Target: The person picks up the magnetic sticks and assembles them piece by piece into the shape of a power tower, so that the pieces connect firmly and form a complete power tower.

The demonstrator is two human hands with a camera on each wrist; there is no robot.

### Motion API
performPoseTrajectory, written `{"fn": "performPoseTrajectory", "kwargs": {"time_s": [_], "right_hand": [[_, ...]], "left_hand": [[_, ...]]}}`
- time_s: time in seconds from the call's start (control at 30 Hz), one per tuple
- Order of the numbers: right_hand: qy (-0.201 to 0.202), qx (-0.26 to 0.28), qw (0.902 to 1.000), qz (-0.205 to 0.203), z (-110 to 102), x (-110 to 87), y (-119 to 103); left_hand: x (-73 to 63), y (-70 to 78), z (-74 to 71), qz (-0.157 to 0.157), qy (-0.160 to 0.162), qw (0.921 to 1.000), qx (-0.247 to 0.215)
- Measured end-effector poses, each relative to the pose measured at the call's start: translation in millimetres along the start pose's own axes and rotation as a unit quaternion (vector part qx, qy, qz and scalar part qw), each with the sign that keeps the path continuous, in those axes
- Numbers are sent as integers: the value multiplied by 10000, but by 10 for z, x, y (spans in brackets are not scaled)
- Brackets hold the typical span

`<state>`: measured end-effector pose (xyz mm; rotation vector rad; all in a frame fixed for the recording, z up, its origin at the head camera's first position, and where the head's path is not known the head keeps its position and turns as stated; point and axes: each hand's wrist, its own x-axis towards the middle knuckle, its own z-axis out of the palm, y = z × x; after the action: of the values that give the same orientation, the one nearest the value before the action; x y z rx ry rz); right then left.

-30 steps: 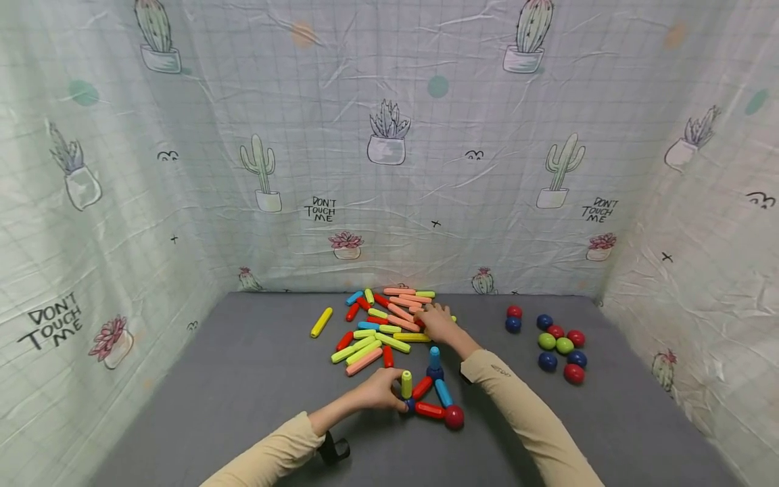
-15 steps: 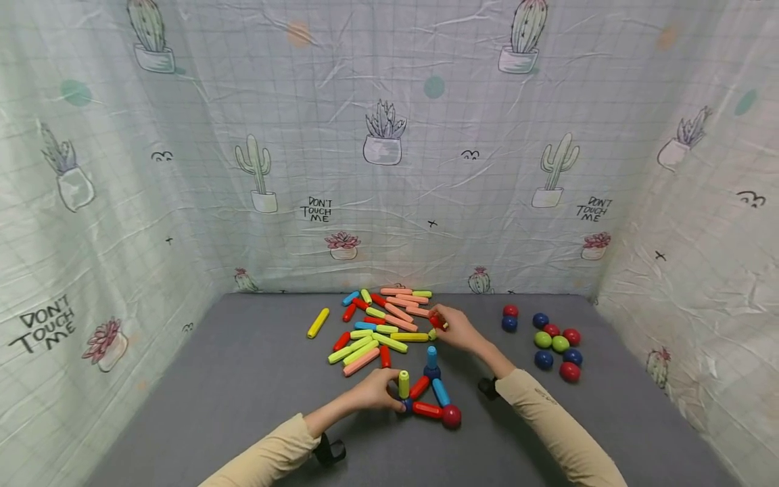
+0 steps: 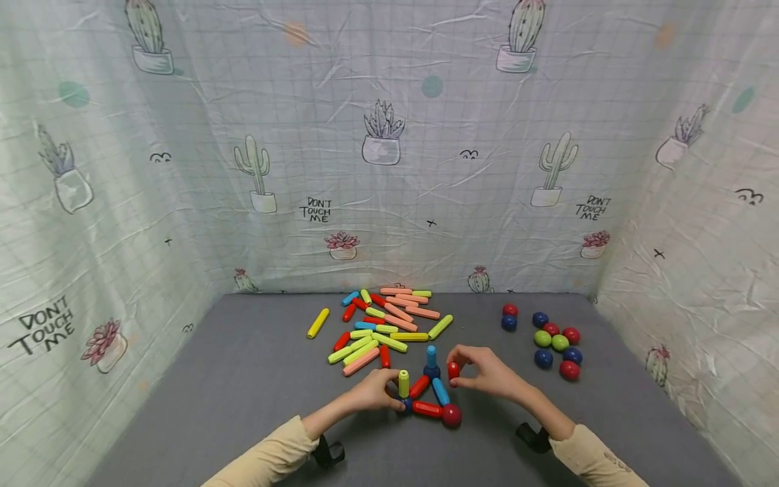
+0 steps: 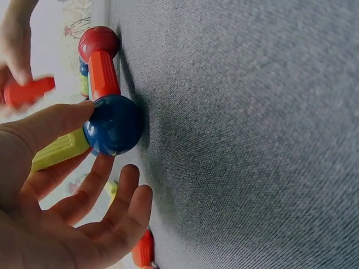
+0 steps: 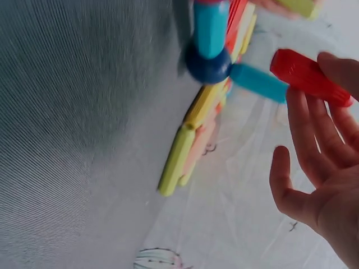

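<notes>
My left hand [image 3: 374,390] pinches a blue ball [image 4: 116,125] at the left corner of a triangle of rods and balls lying on the table. A yellow-green rod [image 3: 404,384] stands up from that ball. The triangle's sides are a front red rod [image 3: 427,409], a back red rod [image 3: 419,386] and a blue rod [image 3: 441,391]. A red ball [image 3: 451,415] forms the right corner. At the far corner, a light-blue rod [image 3: 431,356] rises from a dark blue ball [image 5: 208,63]. My right hand [image 3: 483,370] pinches a loose red rod [image 5: 309,77], right of the triangle, in the air.
Many loose coloured rods, such as a long yellow rod [image 3: 410,337] and a yellow-green rod [image 3: 441,327], lie behind the triangle. Several balls, including a green ball [image 3: 543,339], sit at the right of the grey table [image 3: 255,379]. A printed curtain [image 3: 389,223] surrounds it.
My right hand has picked a red rod out of the pile and brought it toward me, beside the triangle. A yellow-green rod now shows where that hand was. My left hand stays on the blue ball.
</notes>
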<state>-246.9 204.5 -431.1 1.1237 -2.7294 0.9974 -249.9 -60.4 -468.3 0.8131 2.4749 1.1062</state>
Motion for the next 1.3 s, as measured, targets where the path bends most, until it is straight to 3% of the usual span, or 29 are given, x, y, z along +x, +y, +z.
{"fn": "performPoseTrajectory", "kwargs": {"time_s": [0.17,0.3,0.4,0.5,0.63,0.77,0.9,1.03,1.17,1.3], "right_hand": [[-256,263,9993,-117,91,-136,-61],[-471,463,9978,64,176,-201,-52],[-492,581,9969,191,175,-220,-1],[-152,476,9985,231,89,-228,139],[816,5,9957,447,-96,-245,477],[1536,-881,9786,1052,-268,-213,868],[1789,-1988,9509,1558,-384,-117,1161],[1645,-2683,9308,1859,-422,-1,1344],[1397,-3035,9231,1903,-413,94,1446],[1043,-3420,9076,2200,-383,136,1500]], "left_hand": [[4,-5,-23,312,153,9994,-50],[7,8,-32,556,216,9982,-114],[2,20,-37,571,256,9979,-171],[-1,32,-36,532,319,9979,-179],[-6,40,-29,543,368,9978,-53],[-12,39,-28,566,367,9977,17],[-17,28,-40,570,358,9977,65],[-21,23,-50,546,324,9979,127],[-24,23,-47,562,329,9977,191],[-25,12,-32,594,341,9974,216]]}}
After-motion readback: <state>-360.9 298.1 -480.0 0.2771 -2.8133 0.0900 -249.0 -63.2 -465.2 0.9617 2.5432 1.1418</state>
